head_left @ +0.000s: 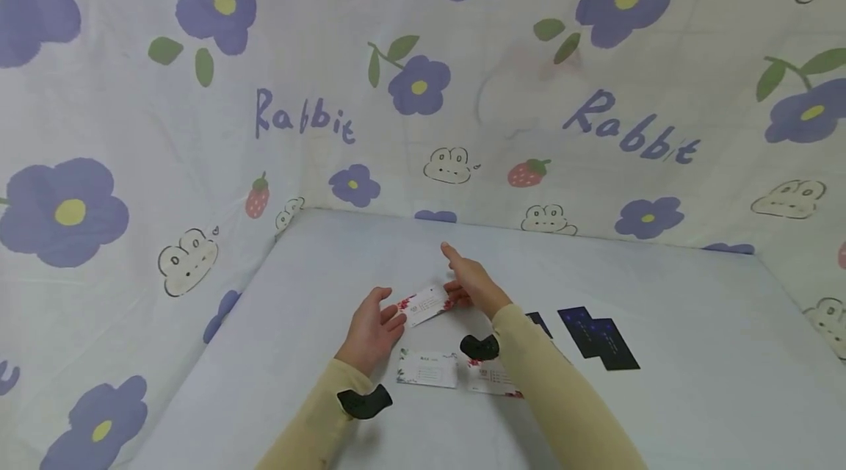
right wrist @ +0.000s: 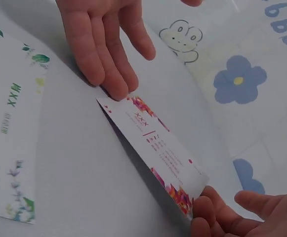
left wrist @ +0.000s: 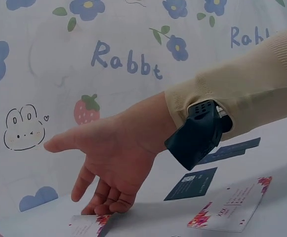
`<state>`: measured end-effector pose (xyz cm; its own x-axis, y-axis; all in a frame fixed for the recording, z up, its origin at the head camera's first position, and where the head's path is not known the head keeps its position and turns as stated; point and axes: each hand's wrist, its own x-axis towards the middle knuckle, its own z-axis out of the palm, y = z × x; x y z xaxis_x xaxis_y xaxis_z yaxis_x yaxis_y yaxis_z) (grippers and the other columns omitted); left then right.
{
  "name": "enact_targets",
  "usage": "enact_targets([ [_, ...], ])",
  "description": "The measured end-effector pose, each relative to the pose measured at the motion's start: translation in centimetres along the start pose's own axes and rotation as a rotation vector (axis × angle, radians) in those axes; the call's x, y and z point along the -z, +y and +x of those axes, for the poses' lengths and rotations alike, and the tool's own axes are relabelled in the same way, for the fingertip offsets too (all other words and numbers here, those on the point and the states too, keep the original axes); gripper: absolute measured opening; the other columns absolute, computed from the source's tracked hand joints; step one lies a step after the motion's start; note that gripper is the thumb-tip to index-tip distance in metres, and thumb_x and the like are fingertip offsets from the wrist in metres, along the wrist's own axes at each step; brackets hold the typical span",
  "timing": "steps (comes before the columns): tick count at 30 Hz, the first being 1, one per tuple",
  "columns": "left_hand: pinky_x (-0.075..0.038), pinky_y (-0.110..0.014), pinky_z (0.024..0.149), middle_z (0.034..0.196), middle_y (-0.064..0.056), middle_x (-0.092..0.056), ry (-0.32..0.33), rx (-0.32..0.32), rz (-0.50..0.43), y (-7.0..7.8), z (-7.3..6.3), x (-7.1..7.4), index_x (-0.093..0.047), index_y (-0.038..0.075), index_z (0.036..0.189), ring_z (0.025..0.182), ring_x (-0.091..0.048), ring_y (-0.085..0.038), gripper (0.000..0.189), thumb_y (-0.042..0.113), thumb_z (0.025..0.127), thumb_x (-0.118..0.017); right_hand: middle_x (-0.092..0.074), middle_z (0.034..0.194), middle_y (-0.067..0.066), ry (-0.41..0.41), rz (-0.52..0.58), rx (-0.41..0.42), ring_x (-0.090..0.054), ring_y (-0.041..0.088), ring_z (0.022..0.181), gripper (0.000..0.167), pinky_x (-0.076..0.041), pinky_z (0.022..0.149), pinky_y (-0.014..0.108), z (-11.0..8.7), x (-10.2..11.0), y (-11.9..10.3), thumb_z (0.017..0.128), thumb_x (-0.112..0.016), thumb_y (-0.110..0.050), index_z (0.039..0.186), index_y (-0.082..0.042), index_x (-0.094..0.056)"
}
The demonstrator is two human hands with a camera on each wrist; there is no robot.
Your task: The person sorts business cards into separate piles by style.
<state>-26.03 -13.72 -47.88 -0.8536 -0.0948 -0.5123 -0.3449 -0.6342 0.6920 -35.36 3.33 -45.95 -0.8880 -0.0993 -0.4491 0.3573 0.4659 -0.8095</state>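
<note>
A pale cloth printed with purple flowers, strawberries, rabbit faces and the word "Rabbit" (head_left: 305, 116) hangs behind and beside a white table (head_left: 264, 352). From left to right: the person's left hand (head_left: 373, 330), below a cream sleeve (head_left: 311, 411) and a black wrist device (head_left: 365, 403), has its fingers extended and loosely together, their tips touching the left end of a white card with red flowers (head_left: 423, 306). This card lies slanted between the two hands, with a shadow along its near long edge. Nearer the person is a white card with green leaves (head_left: 426, 369), flat on the table. The right hand (head_left: 477, 283) meets the slanted card's right end with gently bent fingertips, its thumb raised well away from it; neither hand pinches the card. Just beside the leafy card is a second red-flowered card (head_left: 490, 379), partly hidden by the right sleeve (head_left: 562, 389) in the head view. Farther right come one dark card (head_left: 542, 323), also partly covered, and two overlapping dark cards (head_left: 616, 345).
</note>
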Motion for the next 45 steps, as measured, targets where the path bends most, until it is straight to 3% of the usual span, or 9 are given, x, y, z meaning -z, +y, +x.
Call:
enact_targets([
  [5, -0.026, -0.051, 0.126, 0.167, -0.027, -0.018, -0.024, -0.025, 0.048, -0.1, 0.0, -0.1, -0.021, 0.010, 0.162, 0.149, -0.034, -0.044, 0.065, 0.028, 0.104, -0.045, -0.067, 0.121, 0.018, 0.021, 0.018, 0.036, -0.061, 0.021, 0.081, 0.081, -0.051, 0.074, 0.029, -0.5, 0.1, 0.6, 0.100, -0.035, -0.070, 0.152, -0.009, -0.045],
  [12, -0.027, -0.049, 0.126, 0.163, -0.028, -0.029, -0.029, -0.030, 0.094, -0.1, -0.2, -0.3, -0.027, 0.009, 0.160, 0.149, -0.036, -0.042, 0.062, 0.029, 0.105, -0.045, -0.066, 0.131, 0.020, 0.027, 0.043, 0.091, -0.065, 0.025, 0.092, 0.074, -0.050, 0.076, 0.029, -1.6, 0.4, 1.7, 0.102, -0.035, -0.066, 0.152, -0.012, -0.044],
  [19, -0.028, -0.051, 0.125, 0.162, -0.025, -0.034, -0.083, -0.079, 0.197, -0.3, -0.6, -1.3, -0.028, 0.005, 0.158, 0.146, -0.036, -0.041, 0.058, 0.027, 0.106, -0.040, -0.064, 0.136, 0.021, 0.029, 0.101, 0.134, -0.067, 0.030, 0.106, 0.075, -0.054, 0.086, 0.034, -3.5, 2.2, 3.0, 0.103, -0.033, -0.065, 0.155, -0.011, -0.040],
  [24, -0.032, -0.051, 0.123, 0.162, -0.024, -0.036, -0.150, -0.089, 0.267, -0.6, -1.7, -2.6, -0.028, 0.004, 0.158, 0.144, -0.040, -0.041, 0.058, 0.030, 0.107, -0.039, -0.061, 0.135, 0.025, 0.049, 0.222, 0.135, -0.067, 0.029, 0.101, 0.072, -0.058, 0.089, 0.036, -5.0, 4.0, 4.0, 0.105, -0.034, -0.059, 0.154, -0.007, -0.040],
  [28, -0.035, -0.053, 0.120, 0.161, -0.025, -0.037, -0.229, -0.090, 0.331, -1.1, -2.4, -3.4, -0.024, 0.004, 0.160, 0.143, -0.042, -0.043, 0.063, 0.034, 0.107, -0.041, -0.062, 0.131, 0.024, 0.063, 0.265, 0.136, -0.065, 0.022, 0.091, 0.067, -0.057, 0.081, 0.029, -6.9, 5.8, 5.1, 0.108, -0.032, -0.054, 0.154, -0.007, -0.039],
  [37, -0.040, -0.056, 0.116, 0.161, -0.030, -0.033, -0.430, -0.066, 0.494, -2.9, -5.2, -3.8, -0.014, 0.006, 0.162, 0.143, -0.043, -0.049, 0.064, 0.029, 0.107, -0.039, -0.065, 0.125, 0.025, 0.037, 0.214, 0.202, -0.068, 0.020, 0.088, 0.062, -0.059, 0.080, 0.028, -12.8, 9.2, 8.0, 0.108, -0.039, -0.044, 0.154, -0.002, -0.035],
  [45, -0.053, -0.042, 0.099, 0.155, -0.029, -0.044, -0.470, -0.068, 0.618, -3.6, -5.8, -4.8, -0.018, 0.008, 0.161, 0.131, -0.056, -0.043, 0.065, 0.028, 0.105, -0.045, -0.068, 0.123, 0.027, 0.062, 0.209, 0.213, -0.071, 0.022, 0.086, 0.066, -0.061, 0.079, 0.029, -14.3, 10.5, 9.8, 0.107, -0.047, -0.043, 0.155, 0.000, -0.032],
])
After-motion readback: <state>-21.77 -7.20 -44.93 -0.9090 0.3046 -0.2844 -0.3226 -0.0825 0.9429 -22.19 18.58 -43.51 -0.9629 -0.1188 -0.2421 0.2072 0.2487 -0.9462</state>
